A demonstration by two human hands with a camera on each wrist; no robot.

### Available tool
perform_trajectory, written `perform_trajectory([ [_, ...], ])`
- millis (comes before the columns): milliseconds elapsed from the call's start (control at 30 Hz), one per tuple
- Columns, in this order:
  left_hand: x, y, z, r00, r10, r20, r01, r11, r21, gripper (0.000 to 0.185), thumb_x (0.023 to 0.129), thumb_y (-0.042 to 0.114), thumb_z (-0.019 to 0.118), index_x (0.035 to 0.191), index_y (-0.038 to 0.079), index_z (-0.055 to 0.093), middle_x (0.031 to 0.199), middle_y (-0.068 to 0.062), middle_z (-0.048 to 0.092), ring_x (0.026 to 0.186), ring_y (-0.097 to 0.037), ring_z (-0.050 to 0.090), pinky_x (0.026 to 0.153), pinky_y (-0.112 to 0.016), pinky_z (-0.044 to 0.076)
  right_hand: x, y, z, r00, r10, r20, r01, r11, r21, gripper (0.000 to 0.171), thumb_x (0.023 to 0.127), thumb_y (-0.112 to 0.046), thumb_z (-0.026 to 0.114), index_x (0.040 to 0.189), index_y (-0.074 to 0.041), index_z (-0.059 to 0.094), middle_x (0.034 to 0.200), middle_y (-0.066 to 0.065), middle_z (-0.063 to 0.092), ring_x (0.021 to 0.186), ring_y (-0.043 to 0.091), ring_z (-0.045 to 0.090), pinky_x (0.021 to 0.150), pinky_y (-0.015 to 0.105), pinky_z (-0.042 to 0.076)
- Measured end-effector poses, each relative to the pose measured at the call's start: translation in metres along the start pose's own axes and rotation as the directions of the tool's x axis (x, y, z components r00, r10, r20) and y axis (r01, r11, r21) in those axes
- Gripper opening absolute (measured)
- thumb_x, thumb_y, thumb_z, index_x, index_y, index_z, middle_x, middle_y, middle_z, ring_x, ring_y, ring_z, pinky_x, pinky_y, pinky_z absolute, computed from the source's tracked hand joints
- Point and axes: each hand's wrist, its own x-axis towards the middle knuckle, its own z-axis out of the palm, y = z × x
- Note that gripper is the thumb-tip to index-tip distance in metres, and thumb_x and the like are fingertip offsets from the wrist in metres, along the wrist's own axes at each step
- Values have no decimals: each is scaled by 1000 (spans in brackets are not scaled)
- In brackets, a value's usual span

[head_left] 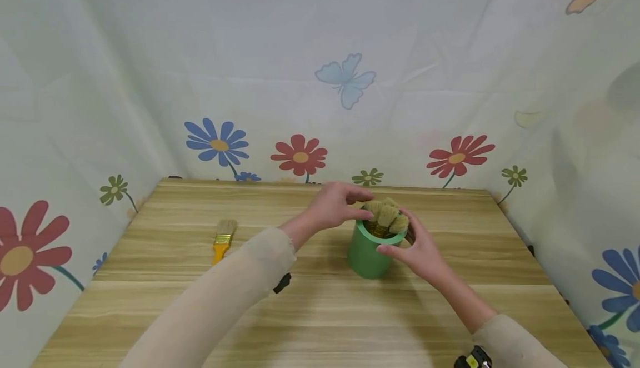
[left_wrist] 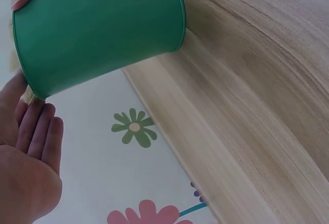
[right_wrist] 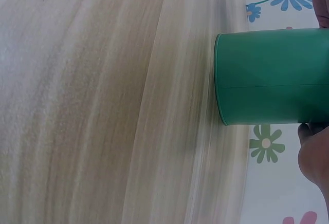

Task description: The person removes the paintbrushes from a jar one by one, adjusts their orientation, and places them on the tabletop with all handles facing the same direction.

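I am steadying the green cup [head_left: 368,254] with my right hand [head_left: 419,250], thumb hooked over its rim and fingers curling round the far side, while my left hand [head_left: 336,205] is reaching in from the other side and pinching the bristle head of one of the brushes [head_left: 387,216] standing in it. The risk I am seeing: the cup is looking top-heavy with those brushes crowding it, so a sideways tug from my left hand could be tipping it or dragging a neighbouring brush out if my right grip is slackening. The cup itself is looking smooth, plain and straight-walled, sitting upright on the wooden table [head_left: 320,312] between my hands. A spare yellow-handled brush [head_left: 222,239] is lying well off beyond my left forearm.
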Motion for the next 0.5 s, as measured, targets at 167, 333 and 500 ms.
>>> perform_trajectory([
  [167,2,1,4,999,11,-32,-10,999,35,38,94,30,86,128,15,79,124,0,79,116,-24,75,99,-35,60,1,1,1,1000,-8,-7,8,1000,-1,96,92,-20,88,165,-2,28,161,25,46,151,44,42,125,61,32],
  [333,3,5,8,997,12,-80,-6,997,78,30,95,29,85,121,16,81,115,2,81,108,-21,77,94,-34,61,0,1,1,1000,-10,-10,10,1000,-2,95,92,-19,88,165,-3,30,160,24,47,150,43,43,125,61,32],
  [500,3,8,9,994,19,-108,-10,996,88,22,95,25,84,115,15,82,108,2,81,100,-14,77,90,-30,62,0,1,2,1000,-16,-11,16,1000,2,93,92,-19,88,164,-4,31,159,23,48,150,43,44,125,60,32],
])
